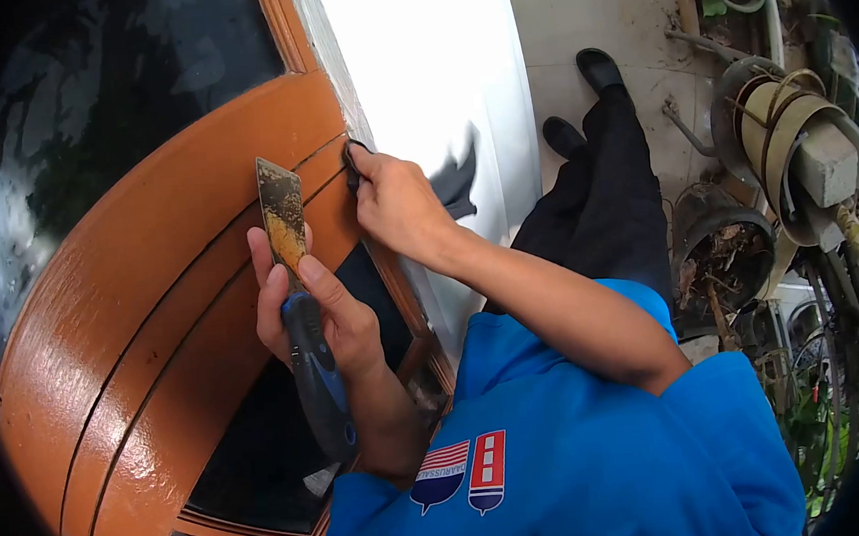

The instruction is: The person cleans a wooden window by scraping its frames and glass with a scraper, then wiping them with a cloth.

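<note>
My left hand [328, 315] is wrapped round a scraper [284, 213] with a black and blue handle. Its flat metal blade points up and is stained with dark and yellowish residue. Beside it, my right hand [400, 205] pinches a small black item [352, 162] against the edge of the orange-brown wooden door [231, 142], where two dark grooves end. The fingers partly hide this item, so I cannot tell what it is.
Dark glass panes [139, 99] sit in the door. A bright white surface [435, 58] stands beside its edge. Pots [722, 248], a concrete block [826, 166] and plants are at the right. My black shoes [600, 69] rest on the tiled floor [571, 9].
</note>
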Tool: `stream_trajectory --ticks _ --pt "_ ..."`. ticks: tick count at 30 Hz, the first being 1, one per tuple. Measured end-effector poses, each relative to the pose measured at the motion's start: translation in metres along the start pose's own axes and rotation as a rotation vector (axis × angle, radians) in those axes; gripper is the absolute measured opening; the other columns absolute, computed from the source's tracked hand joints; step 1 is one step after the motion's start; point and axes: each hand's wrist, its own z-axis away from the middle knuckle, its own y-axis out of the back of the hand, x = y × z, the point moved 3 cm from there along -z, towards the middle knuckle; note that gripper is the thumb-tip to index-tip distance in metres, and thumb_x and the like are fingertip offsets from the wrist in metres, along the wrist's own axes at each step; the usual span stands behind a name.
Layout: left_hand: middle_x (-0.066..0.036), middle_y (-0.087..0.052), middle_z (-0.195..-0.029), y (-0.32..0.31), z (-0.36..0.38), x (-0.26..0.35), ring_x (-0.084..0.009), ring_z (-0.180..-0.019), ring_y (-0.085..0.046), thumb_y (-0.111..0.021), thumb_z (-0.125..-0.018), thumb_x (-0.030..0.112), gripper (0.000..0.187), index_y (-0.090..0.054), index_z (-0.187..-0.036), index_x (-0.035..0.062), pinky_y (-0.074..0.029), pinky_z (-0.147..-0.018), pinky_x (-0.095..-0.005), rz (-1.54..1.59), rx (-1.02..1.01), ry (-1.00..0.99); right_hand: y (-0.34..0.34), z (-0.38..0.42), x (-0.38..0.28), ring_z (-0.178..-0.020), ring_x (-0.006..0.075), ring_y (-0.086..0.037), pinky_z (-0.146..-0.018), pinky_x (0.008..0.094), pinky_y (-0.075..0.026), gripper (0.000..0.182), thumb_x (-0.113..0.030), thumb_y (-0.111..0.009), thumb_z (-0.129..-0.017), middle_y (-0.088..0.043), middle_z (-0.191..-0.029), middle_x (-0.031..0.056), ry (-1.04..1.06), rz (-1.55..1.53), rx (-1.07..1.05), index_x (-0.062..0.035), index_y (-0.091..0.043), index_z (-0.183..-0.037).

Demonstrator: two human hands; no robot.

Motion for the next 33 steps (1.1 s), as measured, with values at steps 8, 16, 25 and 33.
stream_trajectory --ticks 8,16,25,33 --pt "-0.038 -0.051 -0.134 0.000 0.008 0.004 -0.0441 -0.111 -0.065 -0.051 -0.099 -0.004 0.023 -0.039 -0.119 -0.0032 -0.062 -0.092 -0.0429 0.026 0.021 -0.018 0.016 -0.052 -0.022 -0.086 0.0510 -0.063 -0.079 0.0536 -0.051 0.039 -0.003 -0.047 -0.087 -0.063 -0.088 0.0329 0.240 0.274 0.013 0.0078 -0.052 -0.125" --pt "-0.036 -0.055 -0.131 0.006 0.011 0.012 -0.0424 -0.108 -0.068 -0.053 -0.098 -0.004 0.021 -0.042 -0.116 -0.0034 -0.063 -0.090 -0.0426 0.045 0.054 -0.048 -0.012 0.003 0.011 -0.101 0.0491 -0.062 -0.092 0.0498 -0.050 0.064 -0.001 -0.044 -0.089 -0.062 -0.105 0.0347 0.112 0.044 -0.008 0.0050 -0.030 -0.151" --pt "-0.036 -0.058 -0.128 0.010 0.023 0.010 -0.0432 -0.109 -0.067 -0.054 -0.098 -0.004 0.020 -0.044 -0.115 -0.0038 -0.063 -0.089 -0.0424 0.046 0.098 -0.034 0.020 -0.056 -0.045 -0.054 0.0331 -0.067 -0.060 0.0412 -0.058 0.074 -0.004 -0.044 -0.086 -0.070 -0.080 0.0263 -0.174 -0.020 -0.224 0.0009 -0.021 -0.157" --pt "-0.038 -0.051 -0.134 0.014 0.034 0.013 -0.0422 -0.117 -0.062 -0.048 -0.100 -0.005 0.022 -0.040 -0.121 -0.0045 -0.061 -0.095 -0.0436 0.034 0.000 -0.047 -0.003 -0.011 0.004 -0.073 0.0486 -0.067 -0.083 0.0504 -0.055 0.066 -0.010 -0.042 -0.088 -0.065 -0.078 0.0347 0.072 0.333 -0.095 0.0067 -0.031 -0.151"
